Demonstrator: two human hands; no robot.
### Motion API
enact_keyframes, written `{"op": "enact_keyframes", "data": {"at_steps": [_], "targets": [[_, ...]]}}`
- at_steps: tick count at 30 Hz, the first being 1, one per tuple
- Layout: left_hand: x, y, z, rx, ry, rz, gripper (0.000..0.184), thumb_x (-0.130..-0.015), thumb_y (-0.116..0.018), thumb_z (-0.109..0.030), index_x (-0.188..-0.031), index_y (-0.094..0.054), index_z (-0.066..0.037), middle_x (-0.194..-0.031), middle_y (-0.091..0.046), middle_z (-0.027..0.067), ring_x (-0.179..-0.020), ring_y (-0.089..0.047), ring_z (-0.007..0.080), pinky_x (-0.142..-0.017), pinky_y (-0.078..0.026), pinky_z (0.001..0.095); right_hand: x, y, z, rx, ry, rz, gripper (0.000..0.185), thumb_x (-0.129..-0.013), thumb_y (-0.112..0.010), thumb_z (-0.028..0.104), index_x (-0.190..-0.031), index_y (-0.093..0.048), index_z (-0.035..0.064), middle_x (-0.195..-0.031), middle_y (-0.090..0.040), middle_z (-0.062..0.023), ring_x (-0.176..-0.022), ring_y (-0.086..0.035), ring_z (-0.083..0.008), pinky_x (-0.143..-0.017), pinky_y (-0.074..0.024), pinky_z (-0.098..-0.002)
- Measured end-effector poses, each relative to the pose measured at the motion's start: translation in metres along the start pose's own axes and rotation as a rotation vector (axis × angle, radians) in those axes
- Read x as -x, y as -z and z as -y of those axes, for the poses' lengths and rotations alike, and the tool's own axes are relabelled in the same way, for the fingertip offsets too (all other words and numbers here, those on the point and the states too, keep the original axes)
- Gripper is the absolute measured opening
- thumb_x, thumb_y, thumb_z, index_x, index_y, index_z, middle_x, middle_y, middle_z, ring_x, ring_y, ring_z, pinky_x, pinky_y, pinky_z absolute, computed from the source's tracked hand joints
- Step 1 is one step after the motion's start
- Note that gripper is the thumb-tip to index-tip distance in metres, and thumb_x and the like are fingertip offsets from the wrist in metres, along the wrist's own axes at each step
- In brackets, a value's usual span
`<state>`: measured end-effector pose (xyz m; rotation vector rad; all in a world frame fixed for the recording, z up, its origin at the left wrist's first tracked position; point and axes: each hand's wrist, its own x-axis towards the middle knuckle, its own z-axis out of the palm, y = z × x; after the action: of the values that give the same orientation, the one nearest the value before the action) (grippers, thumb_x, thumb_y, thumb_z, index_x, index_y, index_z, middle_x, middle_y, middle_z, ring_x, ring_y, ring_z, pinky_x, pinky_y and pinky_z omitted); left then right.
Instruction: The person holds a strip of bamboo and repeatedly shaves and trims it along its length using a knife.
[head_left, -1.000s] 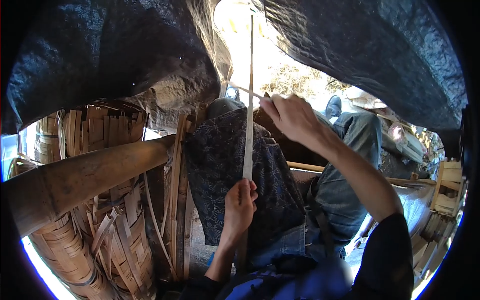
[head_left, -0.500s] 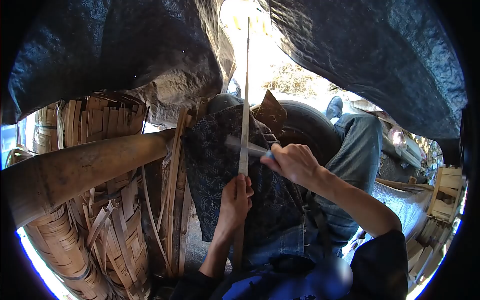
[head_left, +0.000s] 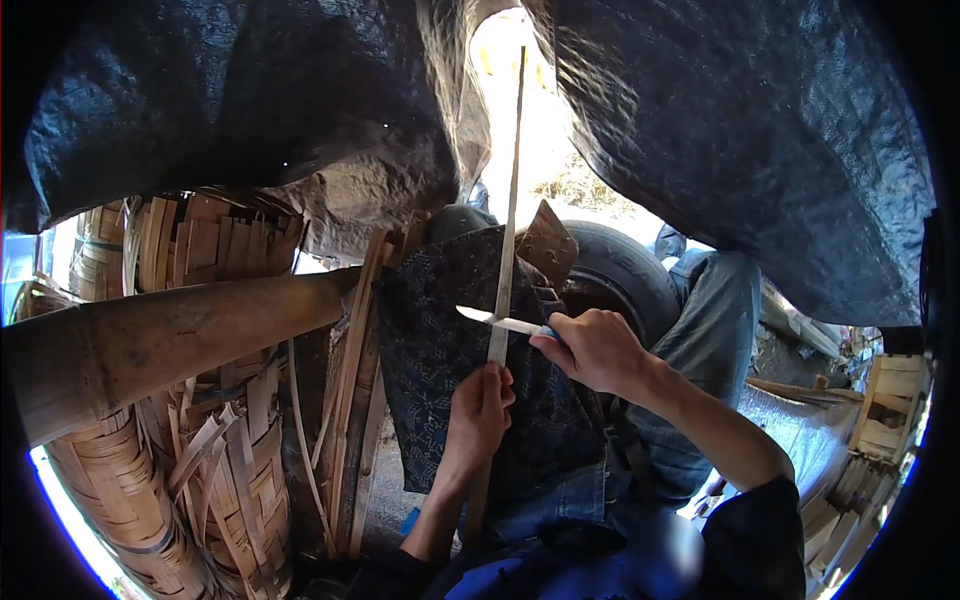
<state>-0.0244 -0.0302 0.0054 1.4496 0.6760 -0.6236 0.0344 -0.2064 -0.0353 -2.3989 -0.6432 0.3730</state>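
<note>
My left hand (head_left: 480, 410) is closed around a long, thin bamboo strip (head_left: 511, 235) that points up and away from me. Below that hand the strip's lower end runs down toward my body. A knife (head_left: 495, 321) with a blue handle is gripped in my right hand (head_left: 603, 352). Its bright blade lies across the strip, just above my left fingers. Under both hands a dark patterned cloth (head_left: 430, 340) covers my lap and thigh.
A thick bamboo pole (head_left: 200, 318) juts in from the left, above woven bamboo baskets (head_left: 130, 490). Split bamboo pieces (head_left: 350, 420) stand beside my leg. A tire (head_left: 625, 275) sits ahead, and dark tarps (head_left: 740, 130) hang overhead. Wooden slats (head_left: 888, 405) are at the far right.
The knife was blurred by motion and now shows sharply, slightly lower on the strip, near my left hand. The camera view has shifted a little, so the scene sits lower.
</note>
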Motion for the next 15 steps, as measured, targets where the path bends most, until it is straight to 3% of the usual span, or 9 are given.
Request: {"op": "enact_keyframes", "data": {"at_steps": [8, 10, 15], "targets": [[-0.003, 0.005, 0.003, -0.131, -0.070, -0.077, 0.029, -0.099, -0.035, -0.024, -0.086, -0.051, -0.004, -0.063, -0.044, -0.0022, -0.046, -0.037, 0.0039, -0.041, -0.031, 0.0198, -0.007, -0.018, 0.007, 0.119, -0.065, -0.031, 0.049, -0.095, -0.042, 0.041, -0.064, -0.051, 0.0045, -0.042, -0.049, -0.0085, -0.037, -0.056, -0.0230, -0.035, -0.0458, -0.0355], [-0.002, 0.011, 0.001, -0.025, 0.039, -0.037, 0.029, -0.099, -0.035, -0.027, -0.086, -0.050, -0.005, -0.063, -0.044, -0.0022, -0.045, -0.036, 0.0041, -0.040, -0.031, 0.0201, -0.018, -0.024, 0.006, 0.043, -0.227, 0.022, 0.049, -0.096, -0.041, 0.039, -0.064, -0.051, 0.0037, -0.042, -0.048, -0.0080, -0.035, -0.053, -0.0210, -0.034, -0.0450, -0.0344], [0.006, 0.022, -0.001, 0.034, 0.083, -0.006, 0.030, -0.099, -0.034, -0.030, -0.086, -0.049, -0.008, -0.063, -0.040, -0.0040, -0.046, -0.030, 0.0035, -0.041, -0.028, 0.0196, -0.045, -0.011, -0.019, 0.050, -0.043, -0.216, 0.047, -0.097, -0.042, 0.034, -0.063, -0.051, 0.0025, -0.042, -0.047, -0.0089, -0.033, -0.049, -0.0199, -0.033, -0.0410, -0.0354]]}}
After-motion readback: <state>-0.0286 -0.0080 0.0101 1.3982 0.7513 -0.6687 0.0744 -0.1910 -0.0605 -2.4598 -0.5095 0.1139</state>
